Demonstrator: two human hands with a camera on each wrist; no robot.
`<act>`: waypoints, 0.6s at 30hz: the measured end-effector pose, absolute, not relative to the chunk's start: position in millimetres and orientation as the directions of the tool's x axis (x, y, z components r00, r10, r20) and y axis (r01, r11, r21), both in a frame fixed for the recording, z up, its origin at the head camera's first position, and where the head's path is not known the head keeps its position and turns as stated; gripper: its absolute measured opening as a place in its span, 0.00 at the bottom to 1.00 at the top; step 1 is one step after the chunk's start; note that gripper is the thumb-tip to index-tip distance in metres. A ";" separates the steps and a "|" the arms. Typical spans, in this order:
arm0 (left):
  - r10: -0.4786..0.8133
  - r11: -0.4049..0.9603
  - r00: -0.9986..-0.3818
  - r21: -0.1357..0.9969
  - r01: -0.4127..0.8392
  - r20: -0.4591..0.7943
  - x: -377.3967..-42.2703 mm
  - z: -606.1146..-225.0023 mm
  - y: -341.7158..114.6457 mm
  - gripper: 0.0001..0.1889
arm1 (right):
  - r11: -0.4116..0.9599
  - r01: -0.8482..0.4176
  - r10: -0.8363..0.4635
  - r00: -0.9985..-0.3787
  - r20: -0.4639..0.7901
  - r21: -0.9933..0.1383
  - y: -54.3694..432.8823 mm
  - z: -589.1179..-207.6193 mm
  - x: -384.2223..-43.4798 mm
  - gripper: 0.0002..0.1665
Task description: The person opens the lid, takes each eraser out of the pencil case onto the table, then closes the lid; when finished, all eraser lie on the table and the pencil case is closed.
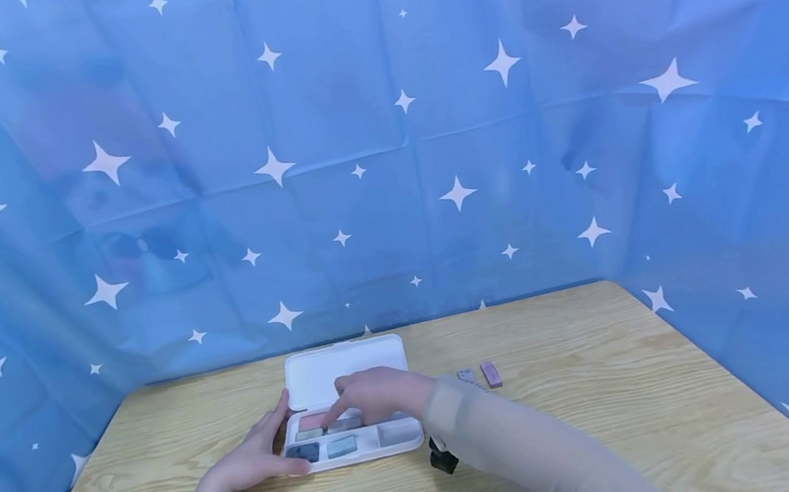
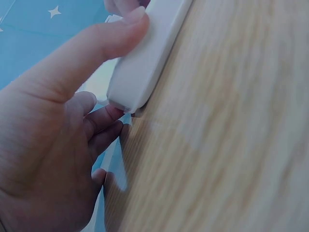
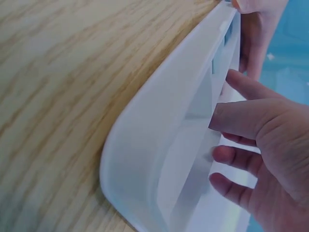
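Observation:
A white lidded box point(image 1: 402, 447) lies on the table with its lid point(image 1: 344, 362) raised toward the back. My left hand point(image 1: 246, 460) holds its left end, thumb on the front corner and fingers along the side; in the left wrist view the thumb point(image 2: 108, 41) lies over the rim. My right hand point(image 1: 377, 393) reaches over the back compartments, index finger extended down beside a pink block point(image 1: 310, 420). Grey blocks point(image 1: 345, 424) sit below that hand. In front compartments lie a dark grey block point(image 1: 304, 453) and a pale blue-grey block point(image 1: 342, 446). The right wrist view shows the right fingers spread loosely.
Right of the box, partly behind the right sleeve point(image 1: 513, 439), lie a purple block point(image 1: 491, 374) and a grey speckled block point(image 1: 466, 375). A starry blue curtain point(image 1: 376, 223) hangs behind the wooden table point(image 1: 608, 367). The front right compartment point(image 1: 399, 431) holds no block.

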State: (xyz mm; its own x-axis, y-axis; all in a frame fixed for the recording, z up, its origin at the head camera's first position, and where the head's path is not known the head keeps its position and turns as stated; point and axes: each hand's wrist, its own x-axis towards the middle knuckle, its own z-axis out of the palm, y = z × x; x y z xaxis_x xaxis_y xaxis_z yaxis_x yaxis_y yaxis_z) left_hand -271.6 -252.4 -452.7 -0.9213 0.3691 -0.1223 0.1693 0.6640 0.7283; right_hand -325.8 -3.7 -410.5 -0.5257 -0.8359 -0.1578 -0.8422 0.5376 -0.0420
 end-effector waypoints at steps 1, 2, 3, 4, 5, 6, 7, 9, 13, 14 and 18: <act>0.367 0.664 -0.922 0.729 0.167 -0.123 -271.5 -452.5 -252.5 0.63 | 0.540 -0.840 -0.835 -0.527 -0.159 -0.048 -3.6 -410.6 -325.9 0.35; 0.369 0.663 -0.922 0.728 0.171 -0.120 -271.4 -452.0 -252.6 0.63 | 0.543 -0.838 -0.833 -0.530 -0.159 -0.055 -3.6 -410.6 -325.9 0.35; 0.368 0.663 -0.922 0.729 0.170 -0.119 -271.3 -451.6 -252.5 0.63 | 0.545 -0.836 -0.832 -0.531 -0.160 -0.060 -3.4 -410.4 -325.8 0.34; 0.370 0.663 -0.922 0.728 0.174 -0.116 -271.2 -451.0 -252.5 0.63 | 0.545 -0.836 -0.832 -0.531 -0.159 -0.064 -3.3 -410.3 -325.7 0.34; 0.370 0.663 -0.922 0.727 0.176 -0.115 -270.8 -450.3 -252.3 0.63 | 0.546 -0.835 -0.832 -0.531 -0.159 -0.066 -3.2 -410.2 -325.7 0.34; 0.369 0.664 -0.922 0.727 0.175 -0.115 -271.0 -450.1 -252.4 0.63 | 0.547 -0.834 -0.832 -0.532 -0.158 -0.071 -3.0 -409.9 -325.4 0.34; 0.368 0.667 -0.923 0.724 0.176 -0.115 -270.9 -449.7 -252.3 0.63 | 0.547 -0.834 -0.833 -0.531 -0.157 -0.075 -2.9 -409.9 -325.5 0.34; 0.366 0.668 -0.923 0.724 0.171 -0.119 -270.7 -449.3 -252.2 0.63 | 0.545 -0.834 -0.834 -0.530 -0.155 -0.083 -2.7 -409.7 -325.6 0.33; 0.354 0.665 -0.925 0.732 0.146 -0.137 -271.8 -449.9 -251.9 0.63 | 0.549 -0.830 -0.832 -0.532 -0.155 -0.096 -1.0 -409.7 -326.1 0.33; 0.354 0.664 -0.925 0.733 0.144 -0.139 -272.1 -450.1 -252.0 0.63 | 0.550 -0.829 -0.832 -0.533 -0.156 -0.098 -0.7 -409.5 -326.1 0.32; 0.353 0.660 -0.925 0.738 0.140 -0.140 -272.9 -451.0 -253.0 0.63 | 0.552 -0.830 -0.829 -0.535 -0.164 -0.080 0.6 -407.3 -325.4 0.30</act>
State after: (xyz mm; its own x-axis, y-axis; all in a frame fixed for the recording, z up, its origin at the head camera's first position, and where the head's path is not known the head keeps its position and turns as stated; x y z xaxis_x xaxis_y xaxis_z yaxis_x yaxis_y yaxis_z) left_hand -272.9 -253.0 -451.0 -0.9250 0.3532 -0.1403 0.1402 0.6602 0.7379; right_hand -325.4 0.6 -407.3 -0.5354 -0.8285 -0.1638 -0.8299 0.5522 -0.0803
